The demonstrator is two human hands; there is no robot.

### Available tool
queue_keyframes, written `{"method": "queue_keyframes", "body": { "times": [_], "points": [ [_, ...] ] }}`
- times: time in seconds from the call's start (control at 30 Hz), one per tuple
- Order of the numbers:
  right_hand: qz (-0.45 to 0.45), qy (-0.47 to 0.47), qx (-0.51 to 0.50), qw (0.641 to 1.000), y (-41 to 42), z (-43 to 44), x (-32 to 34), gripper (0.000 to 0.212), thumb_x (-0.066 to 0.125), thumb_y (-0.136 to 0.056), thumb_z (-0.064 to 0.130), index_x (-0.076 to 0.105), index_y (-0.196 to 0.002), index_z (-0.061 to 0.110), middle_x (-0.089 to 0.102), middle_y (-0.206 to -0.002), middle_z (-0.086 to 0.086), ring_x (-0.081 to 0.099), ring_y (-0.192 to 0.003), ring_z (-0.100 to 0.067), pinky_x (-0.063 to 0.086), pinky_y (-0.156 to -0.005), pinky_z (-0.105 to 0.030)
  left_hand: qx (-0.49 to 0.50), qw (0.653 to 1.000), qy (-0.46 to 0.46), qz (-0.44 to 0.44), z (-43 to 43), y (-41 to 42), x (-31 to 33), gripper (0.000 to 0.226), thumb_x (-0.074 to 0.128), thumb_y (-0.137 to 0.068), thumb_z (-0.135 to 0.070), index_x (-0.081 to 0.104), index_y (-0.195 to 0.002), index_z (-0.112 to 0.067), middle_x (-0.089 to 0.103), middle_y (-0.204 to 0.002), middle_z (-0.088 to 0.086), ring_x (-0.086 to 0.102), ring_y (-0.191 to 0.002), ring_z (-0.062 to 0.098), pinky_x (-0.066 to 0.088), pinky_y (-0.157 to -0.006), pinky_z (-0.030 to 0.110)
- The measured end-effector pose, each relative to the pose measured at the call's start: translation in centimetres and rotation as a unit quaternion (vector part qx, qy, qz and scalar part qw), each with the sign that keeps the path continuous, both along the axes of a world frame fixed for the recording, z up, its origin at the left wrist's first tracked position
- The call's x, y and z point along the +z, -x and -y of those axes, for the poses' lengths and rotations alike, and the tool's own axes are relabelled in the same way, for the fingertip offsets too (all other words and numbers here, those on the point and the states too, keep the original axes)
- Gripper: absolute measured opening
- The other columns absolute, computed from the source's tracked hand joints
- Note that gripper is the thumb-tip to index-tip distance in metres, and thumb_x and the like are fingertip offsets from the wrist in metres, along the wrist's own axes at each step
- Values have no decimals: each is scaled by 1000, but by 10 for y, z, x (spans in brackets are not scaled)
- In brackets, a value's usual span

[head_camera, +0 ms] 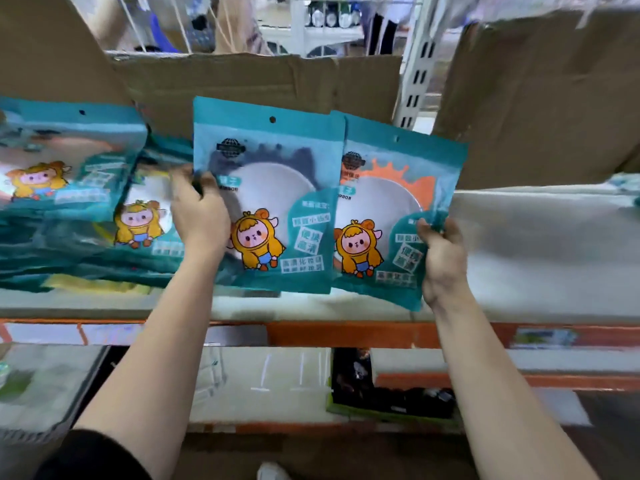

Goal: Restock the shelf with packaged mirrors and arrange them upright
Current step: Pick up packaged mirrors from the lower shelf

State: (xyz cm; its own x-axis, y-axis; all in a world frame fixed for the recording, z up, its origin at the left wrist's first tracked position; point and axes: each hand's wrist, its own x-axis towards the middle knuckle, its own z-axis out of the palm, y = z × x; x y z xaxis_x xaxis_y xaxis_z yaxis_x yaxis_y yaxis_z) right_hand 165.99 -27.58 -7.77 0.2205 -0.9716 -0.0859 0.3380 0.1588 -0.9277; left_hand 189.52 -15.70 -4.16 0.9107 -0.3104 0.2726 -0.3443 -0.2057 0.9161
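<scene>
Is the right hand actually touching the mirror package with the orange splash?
Touching. The head view shows the right hand gripping the orange-splash mirror package at its lower right edge.

Left hand [201, 216]: arm raised, fingers curled round dark mirror packet [277, 161].
Right hand [443, 258]: arm raised, gripping orange mirror packet [391, 202].

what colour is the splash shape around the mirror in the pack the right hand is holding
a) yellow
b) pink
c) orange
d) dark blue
c, the right pack, gripped at its lower edge by the right hand, shows an orange splash around its white disc; the dark blue splash is on the left pack, which the left hand holds.
</scene>
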Motion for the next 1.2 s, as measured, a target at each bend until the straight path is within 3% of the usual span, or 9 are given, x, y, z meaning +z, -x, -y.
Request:
{"method": "queue_keyframes", "body": {
  "times": [0.13, 0.3, 0.47, 0.67, 0.77, 0.83, 0.93, 1.07, 1.2],
  "points": [
    [-35, 16, -6, 999, 63, 14, -4, 15, 45, -96, 4, 55, -93, 15, 63, -81, -5, 63, -69, -20, 54, -67, -36, -15, 1000, 8, -2, 29, 53, -5, 34, 39, -100, -24, 48, -122, 1, 55, -117, 12, 49, -103, 21, 30, -75, 20],
    [-53, 27, -47, 997, 154, 32, 6, 13, 46, -96, 4, 52, -91, 14, 59, -79, -4, 62, -67, -20, 54, -68, -38, -55, 998, 38, -20, 69, 133, -9, 34, 42, -100, -23, 51, -118, 5, 56, -118, 22, 51, -110, 30, 33, -79, 22],
    [-49, 23, -111, 992, 256, 43, 6, 11, 47, -94, 2, 53, -92, 11, 64, -73, -1, 66, -60, -14, 55, -55, -28, -125, 987, 65, -81, 118, 214, -24, 51, 44, -86, -47, 52, -109, -2, 61, -107, 28, 59, -99, 41, 48, -86, 49],
    [-86, 20, -209, 974, 369, 55, 2, 8, 55, -91, 5, 56, -90, 12, 65, -78, -4, 66, -64, -16, 55, -63, -31, -206, 969, 82, -109, 161, 326, -26, 32, 44, -98, -28, 52, -118, -4, 60, -110, 15, 57, -99, 25, 40, -78, 22],
    [-73, 8, -251, 965, 408, 58, 4, 9, 56, -91, 5, 55, -87, 13, 63, -74, -2, 64, -58, -12, 53, -59, -27, -246, 957, 95, -118, 181, 373, -19, 32, 43, -99, -24, 51, -119, 0, 56, -91, -1, 53, -80, 6, 37, -64, 6],
    [-61, -1, -273, 960, 430, 59, 8, 9, 56, -91, 5, 54, -87, 13, 63, -71, 0, 64, -55, -10, 53, -55, -25, -274, 948, 102, -128, 199, 402, -14, 29, 44, -99, -21, 52, -113, 2, 50, -77, -9, 48, -64, -5, 36, -57, 4],
    [-51, -11, -306, 951, 464, 59, 8, 5, 56, -92, 6, 53, -90, 11, 63, -73, -1, 64, -55, -10, 54, -55, -25, -320, 931, 101, -143, 222, 445, -9, 14, 43, -100, -19, 51, -95, -9, 53, -63, -13, 51, -57, -5, 36, -52, 5],
    [-44, -17, -356, 933, 506, 67, 5, 7, 56, -92, 6, 55, -89, 12, 63, -75, -2, 64, -59, -12, 54, -59, -28, -361, 915, 94, -152, 255, 493, -6, 22, 42, -99, -18, 44, -77, -20, 53, -39, -16, 48, -36, -5, 40, -50, 16],
    [-40, -11, -382, 923, 537, 86, 4, 15, 56, -91, 3, 56, -82, 14, 64, -65, 3, 62, -54, -11, 53, -55, -25, -378, 913, 80, -130, 287, 537, -7, 26, 42, -100, -16, 42, -74, -20, 52, -39, -17, 49, -40, -11, 34, -47, 8]
  ]
}}
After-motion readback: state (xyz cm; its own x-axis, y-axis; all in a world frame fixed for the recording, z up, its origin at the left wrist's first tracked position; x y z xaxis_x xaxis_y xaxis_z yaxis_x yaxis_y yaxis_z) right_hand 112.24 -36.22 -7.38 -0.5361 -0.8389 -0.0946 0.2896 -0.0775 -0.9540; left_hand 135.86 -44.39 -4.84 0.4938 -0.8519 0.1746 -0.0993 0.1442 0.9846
